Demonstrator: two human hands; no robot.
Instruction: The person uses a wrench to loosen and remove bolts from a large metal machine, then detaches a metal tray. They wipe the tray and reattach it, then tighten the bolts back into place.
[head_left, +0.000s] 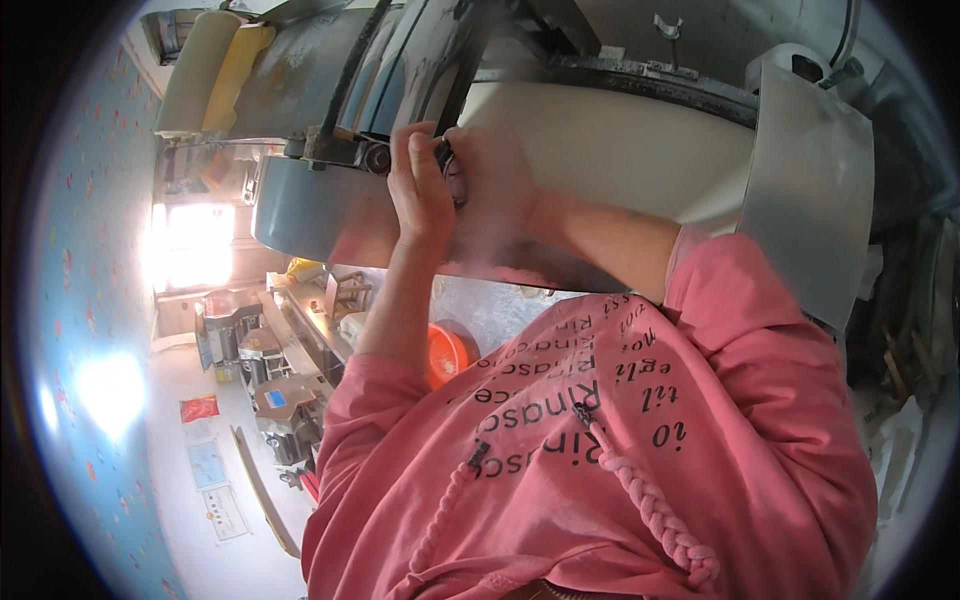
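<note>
Close together at the machine's front edge, my two hands meet around a small dark piece with a shiny edge (451, 170). My left hand (420, 190) has its fingers bent and pressed against the piece from the left. On the other side, my right hand (497, 172) closes in on it, blurred behind a pale haze. Most of the piece is hidden by my fingers, so its kind cannot be made out. Just beyond lies a glossy dark, streaked part of the machine (410, 75); contact between it and the piece cannot be told.
A rounded blue-grey housing (300, 210) curves at left. A broad cream panel (620, 145) and a grey sheet (808, 190) stand at right. Below left are an orange bucket (445, 355), a small wooden stool (345, 292) and several machine parts along a wall.
</note>
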